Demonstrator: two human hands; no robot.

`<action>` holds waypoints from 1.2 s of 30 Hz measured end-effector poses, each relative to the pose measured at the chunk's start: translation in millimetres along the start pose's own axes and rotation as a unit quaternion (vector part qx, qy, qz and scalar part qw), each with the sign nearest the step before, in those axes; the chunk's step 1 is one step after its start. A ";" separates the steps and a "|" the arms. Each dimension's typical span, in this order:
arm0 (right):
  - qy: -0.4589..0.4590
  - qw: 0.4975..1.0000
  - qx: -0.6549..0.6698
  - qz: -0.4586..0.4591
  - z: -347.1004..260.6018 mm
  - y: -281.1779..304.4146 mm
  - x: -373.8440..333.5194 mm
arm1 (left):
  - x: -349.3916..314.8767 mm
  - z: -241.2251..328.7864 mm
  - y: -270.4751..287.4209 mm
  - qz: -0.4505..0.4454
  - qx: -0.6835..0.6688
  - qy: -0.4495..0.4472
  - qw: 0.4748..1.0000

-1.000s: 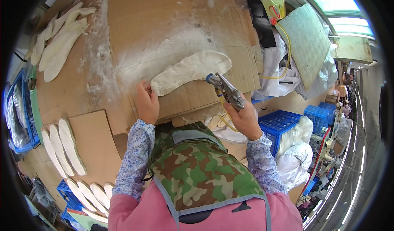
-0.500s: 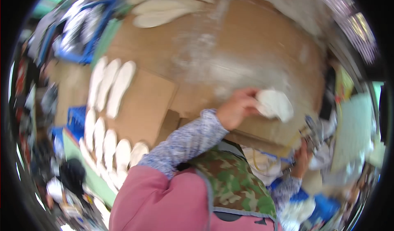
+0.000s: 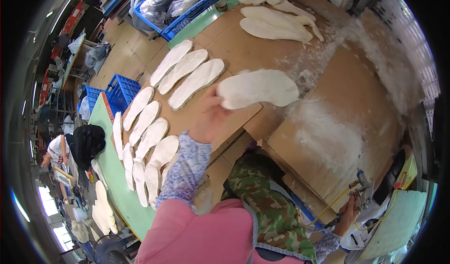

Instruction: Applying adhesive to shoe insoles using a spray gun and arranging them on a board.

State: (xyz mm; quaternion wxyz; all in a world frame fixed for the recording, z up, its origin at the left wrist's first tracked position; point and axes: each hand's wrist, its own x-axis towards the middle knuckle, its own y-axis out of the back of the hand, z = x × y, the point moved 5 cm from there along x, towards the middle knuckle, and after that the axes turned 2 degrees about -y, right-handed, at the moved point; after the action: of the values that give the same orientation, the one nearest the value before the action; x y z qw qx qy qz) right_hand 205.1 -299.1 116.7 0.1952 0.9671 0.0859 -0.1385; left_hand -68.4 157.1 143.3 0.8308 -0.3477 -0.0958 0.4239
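My left hand (image 3: 209,117) grips a white, fluffy-looking shoe insole (image 3: 260,88) by its narrow end and holds it out over the cardboard-covered table (image 3: 323,109). Just beyond that hand lie several more white insoles (image 3: 197,83), side by side in slanting rows on the cardboard. At the lower right, my right hand (image 3: 347,213) is closed around a metal spray gun (image 3: 361,187) with a yellow hose attached. Part of the right hand's fingers is hidden behind the gun.
White fibre residue (image 3: 328,135) coats the cardboard at the right. Stacked insole pieces (image 3: 276,22) rest at the far edge. A blue crate (image 3: 173,29) with plastic bags stands at the back left, another blue crate (image 3: 123,93) at left. Another person (image 3: 57,151) is off to the left.
My left hand has swung left with the insole, from the residue-covered side toward the rows. The insole now shows lengthwise. My view has turned left; the right hand still holds the spray gun.
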 end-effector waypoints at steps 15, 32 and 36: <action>-0.028 0.995 -0.071 -0.069 -20.6 -84.0 0.2 | -96.6 15.9 336.4 0.433 0.278 0.037 0.857; -0.027 0.998 -0.055 -0.029 -38.0 -105.7 -10.8 | 80.2 -76.2 101.3 -0.187 0.850 -0.144 0.470; -0.033 0.999 -0.043 0.001 -35.2 -97.3 -11.5 | 102.9 -68.6 133.5 -0.133 0.875 -0.074 0.459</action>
State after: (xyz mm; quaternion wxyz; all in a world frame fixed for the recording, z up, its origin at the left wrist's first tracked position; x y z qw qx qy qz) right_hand 181.0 -197.8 117.0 0.2392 0.9530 0.0838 -0.1663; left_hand -58.5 255.6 -9.4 0.7351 0.6116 0.2191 0.1939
